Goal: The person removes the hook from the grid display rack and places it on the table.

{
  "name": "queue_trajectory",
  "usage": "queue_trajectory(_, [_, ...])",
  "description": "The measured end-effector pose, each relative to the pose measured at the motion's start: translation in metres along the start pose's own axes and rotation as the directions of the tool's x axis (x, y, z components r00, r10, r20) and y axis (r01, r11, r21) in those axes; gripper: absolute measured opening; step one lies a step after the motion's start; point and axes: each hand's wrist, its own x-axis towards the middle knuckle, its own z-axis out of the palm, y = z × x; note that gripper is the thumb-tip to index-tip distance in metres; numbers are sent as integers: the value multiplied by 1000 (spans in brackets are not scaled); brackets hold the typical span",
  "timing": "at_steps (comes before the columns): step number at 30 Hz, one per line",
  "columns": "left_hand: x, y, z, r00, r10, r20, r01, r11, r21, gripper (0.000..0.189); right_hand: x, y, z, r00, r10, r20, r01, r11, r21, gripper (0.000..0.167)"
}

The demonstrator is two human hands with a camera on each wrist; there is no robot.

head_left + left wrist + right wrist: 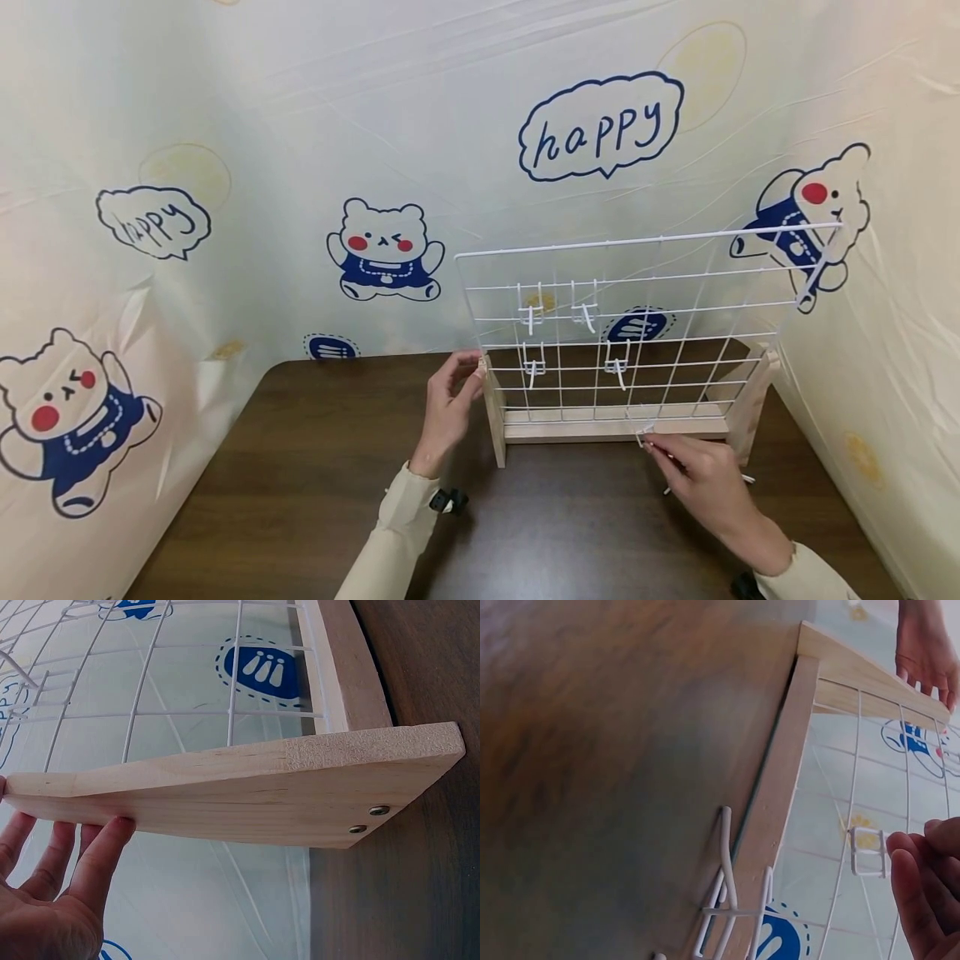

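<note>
A white wire grid (pixel 652 240) stands upright in a pale wooden stand on the table. My left hand (pixel 447 408) holds the stand's left side panel (pixel 210 795) near its upper end, thumb on one face and fingers on the other. Between thumb and fingertips, my right hand (pixel 712 483) pinches a small white wire hook (pixel 853 851) low in front of the grid. Whether this hook touches the wires is unclear. Several like hooks hang on the grid's left half, one of them an upper hook (pixel 532 317) and another a lower hook (pixel 617 367).
Loose white hooks (pixel 730 900) lie on the dark brown table (pixel 315 467) near the stand's wooden base bar (pixel 570 433), partly hidden by my right hand in the head view. A printed curtain (pixel 285 125) surrounds the table at the back and sides.
</note>
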Motion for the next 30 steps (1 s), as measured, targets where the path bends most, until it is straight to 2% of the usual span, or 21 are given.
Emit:
queue_trajectory(2, [0,0,0,1000,2,0,-2,1000,2,22,0,0,1,1000,-18,3,18,1000,-8,7])
queue_trajectory(3, [0,0,0,1000,3,0,-3,1000,3,22,-1,1,1,1000,-22,8,22,1000,-15,11])
queue_trajectory(5, [0,0,0,1000,5,-1,-5,1000,5,22,-2,1,2,1000,-23,18,23,999,-28,33])
queue_trajectory(6, [0,1,0,1000,5,-2,-5,1000,4,22,-2,1,2,1000,-17,26,18,999,-38,36])
queue_trajectory(14, [-1,2,0,1000,1,2,-1,1000,-3,22,-3,-1,2,994,25,107,-14,994,-105,28])
queue_trajectory(24, [-2,2,-1,1000,-3,-1,3,1000,-2,22,-7,2,7,983,24,183,-1,992,-127,26])
queue_trajectory(30, [-2,2,0,1000,2,-8,-2,1000,-9,22,-6,3,8,979,38,202,-3,986,-170,24])
